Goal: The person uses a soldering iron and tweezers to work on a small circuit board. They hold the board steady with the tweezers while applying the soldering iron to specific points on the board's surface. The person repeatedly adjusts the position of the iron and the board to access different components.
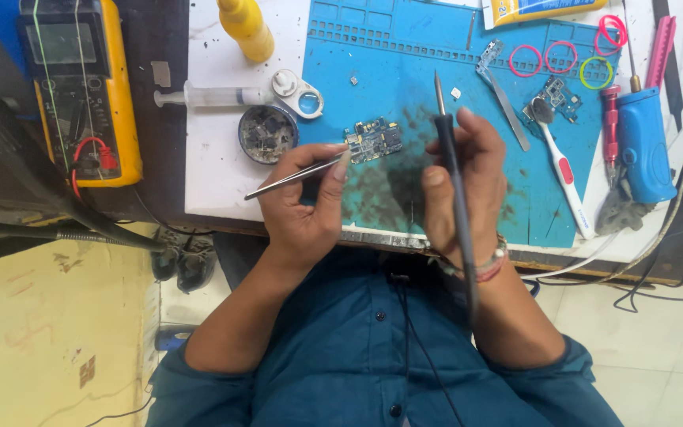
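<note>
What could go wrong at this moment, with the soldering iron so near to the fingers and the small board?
1. The soldering iron in the right hand points up close beside the left hand; its tip might burn a finger.
2. The circuit board seems held only by the tweezers; it could slip onto the blue mat.
3. The iron's cord runs down across the shirt and might snag.

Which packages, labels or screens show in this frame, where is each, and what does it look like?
Multimeter: far left, yellow case, grey blank screen on top, red lead below.
Tube: top edge, right of middle, white and yellow with blue print.
Bottle: top, left of the mat, yellow, no label visible.
</note>
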